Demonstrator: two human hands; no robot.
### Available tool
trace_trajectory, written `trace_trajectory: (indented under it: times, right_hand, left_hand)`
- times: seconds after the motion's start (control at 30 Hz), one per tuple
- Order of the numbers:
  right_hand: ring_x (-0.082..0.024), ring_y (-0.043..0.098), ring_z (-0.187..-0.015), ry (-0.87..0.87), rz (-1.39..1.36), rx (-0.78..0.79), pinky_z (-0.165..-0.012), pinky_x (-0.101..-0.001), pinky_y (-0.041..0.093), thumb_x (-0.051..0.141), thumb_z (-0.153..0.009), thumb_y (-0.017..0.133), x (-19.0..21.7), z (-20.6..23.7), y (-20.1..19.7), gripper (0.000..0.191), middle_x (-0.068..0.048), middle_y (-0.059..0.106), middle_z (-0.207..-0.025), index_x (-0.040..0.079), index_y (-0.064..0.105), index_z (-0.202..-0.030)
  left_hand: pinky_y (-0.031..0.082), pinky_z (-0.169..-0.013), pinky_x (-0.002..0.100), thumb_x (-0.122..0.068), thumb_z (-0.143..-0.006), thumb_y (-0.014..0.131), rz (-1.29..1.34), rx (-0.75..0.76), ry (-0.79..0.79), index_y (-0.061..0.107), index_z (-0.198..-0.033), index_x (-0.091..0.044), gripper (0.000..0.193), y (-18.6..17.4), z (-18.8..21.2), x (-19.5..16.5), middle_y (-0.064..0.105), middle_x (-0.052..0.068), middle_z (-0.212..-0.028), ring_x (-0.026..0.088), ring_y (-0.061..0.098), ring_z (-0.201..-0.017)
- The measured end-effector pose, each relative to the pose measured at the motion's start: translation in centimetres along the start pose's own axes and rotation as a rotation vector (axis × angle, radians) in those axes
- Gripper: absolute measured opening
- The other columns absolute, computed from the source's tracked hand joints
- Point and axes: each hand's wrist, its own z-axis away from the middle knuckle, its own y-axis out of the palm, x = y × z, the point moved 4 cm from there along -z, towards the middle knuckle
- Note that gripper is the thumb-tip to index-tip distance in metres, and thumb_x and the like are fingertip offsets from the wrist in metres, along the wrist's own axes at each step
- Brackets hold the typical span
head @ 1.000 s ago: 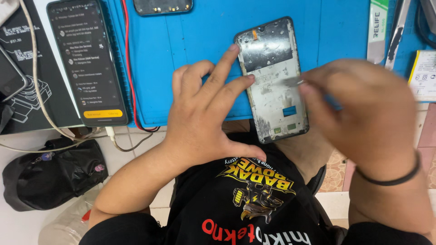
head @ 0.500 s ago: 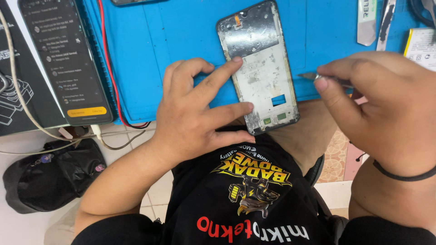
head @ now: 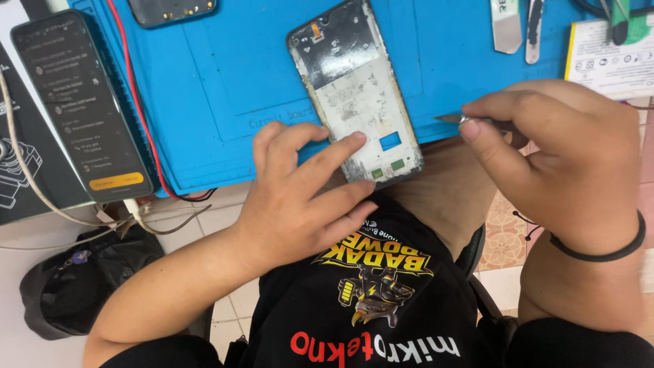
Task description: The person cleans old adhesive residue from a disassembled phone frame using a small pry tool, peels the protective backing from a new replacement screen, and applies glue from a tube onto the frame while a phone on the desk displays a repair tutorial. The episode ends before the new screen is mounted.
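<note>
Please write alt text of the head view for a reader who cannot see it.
A left hand steadies an opened phone frame on a blue mat, while the right hand holds a thin metal tool beside it.

Lit phone screen [head: 85, 109] at left edge of the blue mat [head: 225, 82]: tall dark rectangle, small pale text lines, orange-yellow bar near its bottom end. Black printed sheet [head: 17, 170] with white line drawing under it, far left, partly cut off. White card [head: 606, 58] with yellow left edge and small black symbols at top right, a green strip lying on its top. Small white label [head: 505, 24] with green print, top right on the mat, cut by the frame. Opened phone frame [head: 354, 92] mid-mat: screen side not visible, blue and green stickers near its lower end.
</note>
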Motion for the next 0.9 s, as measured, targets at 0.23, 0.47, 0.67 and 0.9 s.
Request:
trace_trajectory:
  times: [0.23,0.47,0.67,0.9]
  right_hand:
    - [-0.018,0.065,-0.070,0.056,0.026,-0.053,-0.062,-0.0255,0.049,0.000,-0.098,0.082,-1.0,1.1,-0.3,0.012,-0.013,0.070,-0.091,-0.003,0.073,-0.106]
    - [-0.018,0.064,-0.065,0.124,-0.033,-0.082,-0.058,-0.0281,0.049,0.002,-0.089,0.081,-0.4,1.7,-0.4,0.013,-0.012,0.070,-0.089,0.000,0.072,-0.099]
    - [-0.024,0.066,-0.072,0.029,0.014,-0.098,-0.061,-0.0329,0.051,0.002,-0.089,0.080,1.5,0.2,0.1,0.010,-0.012,0.071,-0.090,0.001,0.071,-0.094]
    - [-0.027,0.065,-0.070,-0.284,0.075,0.002,-0.060,-0.0380,0.050,0.011,-0.084,0.077,4.2,-3.7,2.4,0.008,-0.006,0.070,-0.085,0.006,0.071,-0.086]
  left_hand:
    - [0.037,-0.102,0.061,-0.038,-0.087,0.083,-0.071,0.068,0.025,0.069,-0.133,-0.017,0.052,1.4,-2.9,-1.0,0.052,0.015,-0.128,0.039,0.045,-0.118]
    - [0.037,-0.108,0.058,-0.038,-0.093,0.084,-0.089,0.065,0.017,0.067,-0.134,-0.020,0.048,2.4,-2.8,-1.0,0.050,0.012,-0.135,0.036,0.044,-0.126]
    - [0.034,-0.108,0.058,-0.050,-0.086,0.088,-0.067,-0.026,-0.096,0.066,-0.134,-0.017,0.063,0.2,-2.6,-1.4,0.051,0.015,-0.139,0.038,0.043,-0.130]
    - [0.031,-0.115,0.055,-0.063,-0.070,0.090,-0.027,-0.023,-0.315,0.061,-0.136,0.001,0.097,-2.2,-0.7,1.9,0.051,0.017,-0.152,0.042,0.043,-0.137]
